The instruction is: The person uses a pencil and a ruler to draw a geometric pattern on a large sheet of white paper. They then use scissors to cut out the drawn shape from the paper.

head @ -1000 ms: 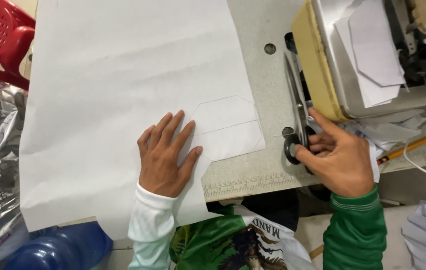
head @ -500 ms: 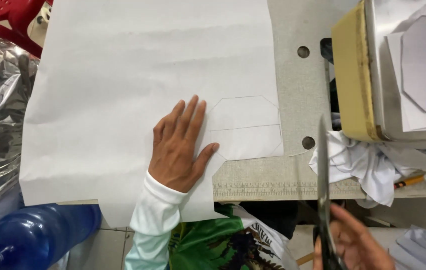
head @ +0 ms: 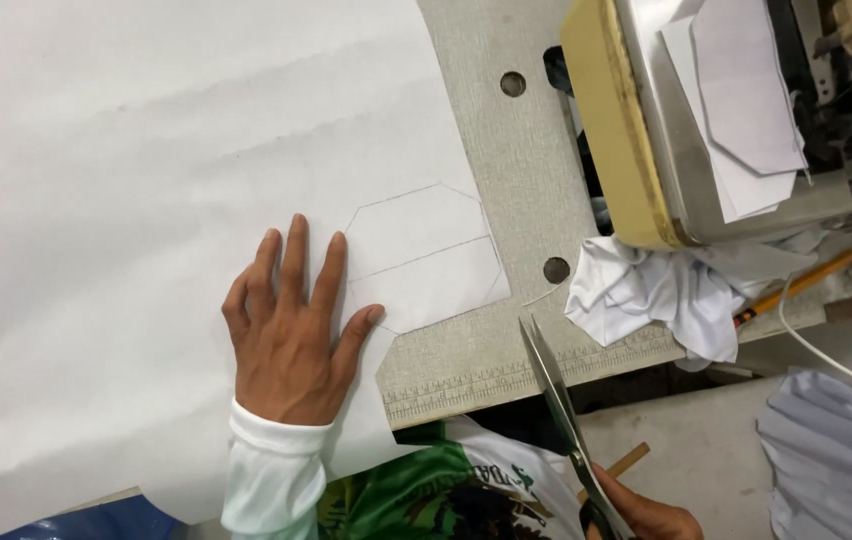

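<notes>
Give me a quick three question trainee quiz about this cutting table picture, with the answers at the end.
1. True or false: the left hand lies flat on the white paper.
2. What does the right hand hold? A) pencil B) scissors C) ruler
3. Fill in: the scissors blades point toward the outline drawn on the paper's ____ edge.

Key:
1. True
2. B
3. Right; the tips sit apart from the paper, above the table edge.

Sewing machine with paper pieces on top, crumpled white cloth, yellow pencil — grey tabletop
</notes>
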